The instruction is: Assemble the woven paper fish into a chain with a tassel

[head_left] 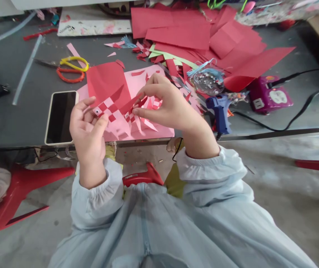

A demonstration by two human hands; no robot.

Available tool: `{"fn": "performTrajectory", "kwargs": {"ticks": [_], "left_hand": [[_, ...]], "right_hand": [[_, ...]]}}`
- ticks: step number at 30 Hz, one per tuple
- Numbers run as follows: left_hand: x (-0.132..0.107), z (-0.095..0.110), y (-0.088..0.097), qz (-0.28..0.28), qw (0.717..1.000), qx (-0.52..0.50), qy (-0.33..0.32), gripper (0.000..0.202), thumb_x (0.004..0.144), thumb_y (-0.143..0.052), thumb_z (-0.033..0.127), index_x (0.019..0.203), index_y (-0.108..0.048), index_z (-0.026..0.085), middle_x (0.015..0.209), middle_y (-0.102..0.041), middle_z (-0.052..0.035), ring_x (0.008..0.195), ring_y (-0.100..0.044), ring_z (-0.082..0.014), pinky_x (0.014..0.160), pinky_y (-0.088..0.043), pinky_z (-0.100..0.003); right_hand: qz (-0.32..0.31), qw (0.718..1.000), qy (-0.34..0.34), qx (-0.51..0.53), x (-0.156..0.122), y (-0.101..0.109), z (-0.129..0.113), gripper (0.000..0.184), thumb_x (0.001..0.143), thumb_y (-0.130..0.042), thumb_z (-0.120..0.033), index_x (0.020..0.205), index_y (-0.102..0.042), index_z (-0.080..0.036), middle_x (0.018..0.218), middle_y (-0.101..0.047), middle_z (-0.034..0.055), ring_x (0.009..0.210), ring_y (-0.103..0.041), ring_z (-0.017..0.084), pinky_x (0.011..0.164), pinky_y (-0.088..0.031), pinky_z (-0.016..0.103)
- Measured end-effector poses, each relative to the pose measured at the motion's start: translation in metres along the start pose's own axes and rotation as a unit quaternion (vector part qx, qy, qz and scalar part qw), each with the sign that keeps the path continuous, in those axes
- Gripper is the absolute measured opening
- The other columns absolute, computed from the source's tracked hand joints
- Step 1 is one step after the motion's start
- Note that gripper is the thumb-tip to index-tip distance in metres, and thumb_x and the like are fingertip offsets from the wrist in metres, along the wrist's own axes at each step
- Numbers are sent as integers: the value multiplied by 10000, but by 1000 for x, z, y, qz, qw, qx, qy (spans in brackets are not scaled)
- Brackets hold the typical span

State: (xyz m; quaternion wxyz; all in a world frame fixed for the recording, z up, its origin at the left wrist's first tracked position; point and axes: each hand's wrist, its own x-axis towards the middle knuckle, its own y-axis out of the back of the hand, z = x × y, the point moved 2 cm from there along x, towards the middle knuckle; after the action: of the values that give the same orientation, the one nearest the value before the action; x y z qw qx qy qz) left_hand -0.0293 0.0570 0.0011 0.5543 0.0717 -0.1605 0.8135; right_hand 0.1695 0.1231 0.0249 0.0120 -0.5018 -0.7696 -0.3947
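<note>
My left hand (pixel 88 124) is closed on a woven red-and-pink paper fish (pixel 109 110) with a small round eye, pinched near its head end. To the right of it, my right hand (pixel 166 98) has its thumb and fingers pinched at a second checkered paper fish (pixel 128 116), which also shows an eye. The right fingers partly hide this second fish. Beneath both hands lie a red paper sheet (pixel 103 80) and a pink paper sheet (pixel 162 132), with paper strips around them.
A phone (pixel 61 117) lies left of my left hand, with scissors (pixel 71 69) behind it. A blue glue gun (pixel 221 113) and a purple box with a cord (pixel 269 95) are at the right. Red paper sheets (pixel 182 35) are piled at the back.
</note>
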Motion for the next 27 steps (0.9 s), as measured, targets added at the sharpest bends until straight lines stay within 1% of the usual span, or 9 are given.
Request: {"fn": "performTrajectory", "kwargs": {"ticks": [3, 6, 8, 11, 15, 17, 20, 24, 27], "left_hand": [[-1, 1, -4, -15, 995, -61, 72, 413, 703, -887, 394, 1030, -685, 241, 885, -662, -3, 757, -653, -136, 731, -569, -282], [-3, 3, -9, -53, 990, -86, 97, 327, 709, -873, 410, 909, -697, 222, 797, -645, 0, 684, -634, -146, 684, -571, -314], [-5, 3, -12, -63, 990, -75, 103, 283, 698, -881, 395, 790, -684, 213, 746, -642, 9, 651, -622, -141, 682, -575, -322], [-7, 0, -14, -51, 993, -32, 100, 278, 678, -896, 378, 708, -674, 214, 710, -661, 21, 638, -625, -129, 666, -575, -301], [-7, -4, -14, -31, 996, -11, 84, 298, 692, -881, 414, 631, -664, 219, 622, -646, 30, 572, -606, -109, 536, -521, -242], [-7, -6, -13, -36, 996, -14, 81, 314, 681, -885, 438, 620, -663, 225, 606, -643, 30, 547, -601, -109, 503, -511, -242], [-8, -4, -12, -51, 995, -13, 86, 333, 672, -888, 470, 626, -658, 233, 602, -636, 37, 541, -603, -110, 503, -526, -245], [-12, 1, -13, -81, 991, -28, 100, 286, 715, -866, 469, 674, -691, 246, 627, -647, 44, 549, -614, -99, 520, -536, -231], [-16, 3, -15, -109, 989, -43, 90, 267, 707, -876, 462, 680, -708, 257, 610, -636, 51, 517, -591, -93, 486, -518, -232]], "right_hand": [[6, 1000, -2, 2, 0, -1, 0, 138, 826, -733, -315, 859, -651, -209, 848, -494, 23, 907, -522, 201, 899, -504, 452], [6, 1000, -3, 1, 0, -1, -1, 149, 839, -723, -326, 860, -633, -209, 858, -494, 23, 921, -527, 202, 921, -501, 460], [4, 1000, -1, -3, 0, -1, -2, 152, 854, -711, -337, 876, -630, -210, 872, -506, 27, 940, -532, 207, 936, -501, 465], [-6, 1000, -1, -17, 1, -1, -6, 125, 880, -680, -335, 895, -637, -218, 887, -535, 38, 973, -537, 221, 943, -511, 468], [-20, 999, -11, -31, 2, 0, -10, 105, 893, -676, -339, 911, -652, -238, 899, -567, 53, 1009, -542, 246, 961, -518, 485], [-22, 999, -15, -29, 3, 0, -9, 122, 893, -686, -359, 934, -659, -247, 912, -577, 57, 1023, -547, 254, 969, -521, 494], [-25, 999, -15, -20, 3, 1, -7, 157, 892, -696, -384, 975, -666, -254, 936, -586, 56, 1040, -556, 252, 980, -527, 493], [-30, 1000, 2, 4, 3, 2, -5, 190, 889, -707, -416, 997, -671, -264, 938, -599, 48, 1045, -568, 246, 995, -525, 503], [-37, 998, 22, 41, 3, 2, -3, 197, 901, -689, -447, 975, -671, -265, 938, -615, 47, 1019, -576, 233, 972, -535, 493]]}}
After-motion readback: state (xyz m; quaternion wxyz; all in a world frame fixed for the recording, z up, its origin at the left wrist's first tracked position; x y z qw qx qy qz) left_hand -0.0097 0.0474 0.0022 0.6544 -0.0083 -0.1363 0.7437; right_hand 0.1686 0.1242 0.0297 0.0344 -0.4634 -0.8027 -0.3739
